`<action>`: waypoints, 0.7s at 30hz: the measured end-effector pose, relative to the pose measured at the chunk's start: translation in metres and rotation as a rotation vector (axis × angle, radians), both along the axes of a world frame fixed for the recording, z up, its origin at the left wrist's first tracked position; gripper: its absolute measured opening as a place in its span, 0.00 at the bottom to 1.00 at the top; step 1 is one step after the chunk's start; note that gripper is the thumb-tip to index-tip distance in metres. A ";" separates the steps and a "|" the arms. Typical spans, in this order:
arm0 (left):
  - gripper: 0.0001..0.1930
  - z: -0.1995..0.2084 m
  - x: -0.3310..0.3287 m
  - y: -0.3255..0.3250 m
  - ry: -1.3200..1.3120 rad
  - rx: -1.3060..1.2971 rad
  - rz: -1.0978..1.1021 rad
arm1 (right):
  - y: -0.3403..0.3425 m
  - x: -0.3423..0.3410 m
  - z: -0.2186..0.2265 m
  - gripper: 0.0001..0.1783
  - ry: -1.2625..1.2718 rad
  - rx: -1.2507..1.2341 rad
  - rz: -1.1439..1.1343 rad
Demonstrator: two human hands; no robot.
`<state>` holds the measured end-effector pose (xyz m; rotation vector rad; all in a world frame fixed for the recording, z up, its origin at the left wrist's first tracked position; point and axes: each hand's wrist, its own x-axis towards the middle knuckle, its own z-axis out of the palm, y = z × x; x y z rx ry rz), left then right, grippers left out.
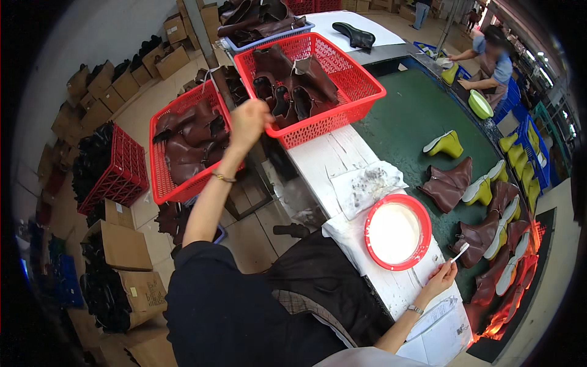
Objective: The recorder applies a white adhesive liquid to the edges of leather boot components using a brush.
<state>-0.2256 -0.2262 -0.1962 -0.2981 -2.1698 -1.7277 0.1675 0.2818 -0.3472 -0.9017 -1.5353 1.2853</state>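
Right hand: narrowed round the handle of a small white brush [460, 252]; hand [439, 282] just above the bench's edge, near the bowl.
Brush: long axis slanting up and rightward from the fingers, its head at the far end, toward the brown boots [448, 183] on the belt.
Left hand: fingers curled at the near-left corner of a red basket [333, 126] of brown boots; hand [249, 125] blurred, so I cannot tell whether it grips.
Bowl: red rim [427, 235], white contents, between the brush and a smudged white cloth [369, 183].
Bench: white top [318, 158], scuffed and stained, running beside the green belt [397, 104].
Belt: brown and yellow-green boots [449, 145] lying on their sides, crowded toward an orange glow [531, 266].
Floor: pale tiles; a second red basket [199, 187] of brown boots, then cardboard boxes [125, 244] toward the wall.
Across the belt: a person [492, 70] near a light-green bowl [480, 105].
Hard to make out: brush handle's lower end, covered by the fingers; boots in the glow, overlapping; room's edges, cut by the dark fisheye rim.
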 end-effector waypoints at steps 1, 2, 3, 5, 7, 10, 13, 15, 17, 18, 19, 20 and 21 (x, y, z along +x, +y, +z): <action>0.20 -0.011 -0.014 -0.036 -0.018 -0.104 0.160 | 0.000 0.001 -0.001 0.12 0.009 0.016 0.026; 0.25 -0.022 -0.028 -0.073 -0.072 -0.175 0.307 | 0.001 0.001 -0.001 0.12 0.007 0.010 0.037; 0.28 -0.032 -0.044 -0.110 -0.230 -0.322 0.492 | 0.002 0.001 -0.002 0.12 0.010 0.009 0.048; 0.26 -0.066 -0.062 -0.169 -0.104 -0.716 0.527 | 0.003 0.001 -0.005 0.11 -0.046 0.022 0.025; 0.35 -0.099 -0.078 -0.210 -0.350 -0.946 0.498 | 0.004 -0.001 -0.006 0.09 -0.057 -0.001 -0.001; 0.26 -0.133 -0.090 -0.238 -0.461 -0.941 0.655 | 0.001 0.001 -0.005 0.09 -0.006 -0.011 -0.006; 0.16 -0.131 -0.086 -0.265 -0.454 -0.893 0.803 | -0.003 0.003 -0.003 0.09 -0.026 -0.002 0.001; 0.21 -0.114 -0.060 -0.285 -0.424 -0.169 0.761 | -0.004 0.002 -0.002 0.10 0.024 -0.029 0.029; 0.19 -0.096 -0.030 -0.287 -0.139 0.155 0.743 | -0.004 0.001 -0.002 0.10 0.002 -0.041 0.014; 0.18 -0.081 -0.009 -0.286 -0.043 0.241 0.664 | -0.004 0.000 -0.003 0.10 0.016 -0.006 0.030; 0.18 -0.065 0.015 -0.281 -0.053 0.300 0.608 | -0.003 -0.001 -0.003 0.10 -0.004 -0.012 0.016; 0.18 -0.047 0.040 -0.271 -0.070 0.341 0.546 | -0.003 -0.002 -0.004 0.10 -0.018 -0.018 0.017; 0.17 -0.029 0.064 -0.255 -0.105 0.335 0.464 | -0.002 -0.004 -0.004 0.09 -0.078 0.009 -0.004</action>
